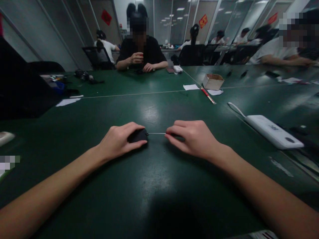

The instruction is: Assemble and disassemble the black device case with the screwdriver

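Case (138,135): small, black, rounded; left hand (119,141) grasps it; right hand (194,137) pinches its thin pale cord (157,133)

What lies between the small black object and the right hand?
In the head view, a thin pale cord runs straight from the small black rounded object to the right hand.

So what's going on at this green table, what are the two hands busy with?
A person has both hands resting on the green table. The left hand grips a small black object, and the right hand pinches the end of a thin pale line that runs straight out of it. A white power bank lies to the right, untouched. Another person sits across the table.
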Motion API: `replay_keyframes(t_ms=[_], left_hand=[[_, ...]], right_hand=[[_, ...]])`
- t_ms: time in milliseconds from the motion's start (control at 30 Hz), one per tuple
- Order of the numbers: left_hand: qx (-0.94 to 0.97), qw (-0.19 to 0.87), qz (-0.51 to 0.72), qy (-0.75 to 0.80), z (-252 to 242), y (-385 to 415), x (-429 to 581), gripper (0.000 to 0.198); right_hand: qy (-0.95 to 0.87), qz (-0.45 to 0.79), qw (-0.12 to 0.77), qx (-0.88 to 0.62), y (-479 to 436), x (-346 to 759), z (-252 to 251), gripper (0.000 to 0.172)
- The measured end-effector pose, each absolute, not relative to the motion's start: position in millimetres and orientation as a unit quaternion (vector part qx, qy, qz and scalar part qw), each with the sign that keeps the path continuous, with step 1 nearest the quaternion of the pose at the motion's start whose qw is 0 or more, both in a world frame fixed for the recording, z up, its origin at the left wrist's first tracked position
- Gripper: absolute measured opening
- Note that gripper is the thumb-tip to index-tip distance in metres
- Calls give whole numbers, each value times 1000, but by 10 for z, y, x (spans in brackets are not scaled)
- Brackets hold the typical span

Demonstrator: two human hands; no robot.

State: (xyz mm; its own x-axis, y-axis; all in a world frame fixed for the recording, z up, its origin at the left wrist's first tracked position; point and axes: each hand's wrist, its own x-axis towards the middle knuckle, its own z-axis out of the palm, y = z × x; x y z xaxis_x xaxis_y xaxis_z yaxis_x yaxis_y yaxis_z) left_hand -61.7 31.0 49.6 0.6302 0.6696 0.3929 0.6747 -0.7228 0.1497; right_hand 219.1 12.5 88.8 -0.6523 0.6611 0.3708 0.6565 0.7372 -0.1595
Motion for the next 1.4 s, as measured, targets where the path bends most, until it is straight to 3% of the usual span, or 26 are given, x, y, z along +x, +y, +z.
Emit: replay_keyframes(t_ms=[100, 167, 233, 400, 500, 567, 667, 800, 900, 1000, 1100, 1167, 1267, 1333, 1400], left_hand=[[-903, 17, -215, -371, 473, 317, -625, 47], [-904, 21, -218, -367, 464, 318, -635, 47], [-904, 18, -220, -365, 462, 318, -645, 47], [-896, -1, -235, -376, 477, 320, -658, 49], [-894, -5, -240, -378, 486, 318, -654, 49], [-893, -3, -244, -377, 491, 316, -648, 49], [-895, -1, -245, -372, 490, 313, -643, 48], [-900, -7, -238, -365, 473, 310, -642, 47], [-903, -6, -237, -358, 463, 304, -639, 47], [-907, -4, -241, -346, 459, 293, -630, 46], [-908, -7, -245, -339, 461, 282, -619, 46], [-906, -16, -247, -342, 464, 275, -611, 47], [-903, -34, -256, -344, 469, 265, -599, 48], [-902, -40, -259, -343, 470, 263, -596, 48], [-901, -40, -260, -347, 472, 266, -599, 48]], right_hand=[[-923, -149, 154, -319, -15, 2149, 931, 29], [-921, -140, 158, -329, -43, 2116, 912, 29], [-905, -45, 198, -374, -1, 2093, 862, 26], [-760, 355, 265, -475, 265, 2105, 690, 22], [-720, 433, 248, -483, 339, 2129, 650, 27], [-760, 366, 266, -467, 315, 2143, 671, 25], [-848, 165, 285, -416, 223, 2165, 737, 22], [-903, -55, 229, -359, 143, 2198, 787, 29], [-912, -143, 200, -328, 137, 2210, 792, 32], [-916, -152, 196, -314, 134, 2189, 792, 34], [-906, -19, 240, -349, 149, 2146, 779, 27], [-866, 149, 274, -390, 194, 2122, 747, 23], [-775, 386, 252, -431, 290, 2106, 665, 28], [-745, 447, 229, -439, 324, 2106, 618, 36], [-777, 389, 244, -431, 310, 2116, 610, 34]])
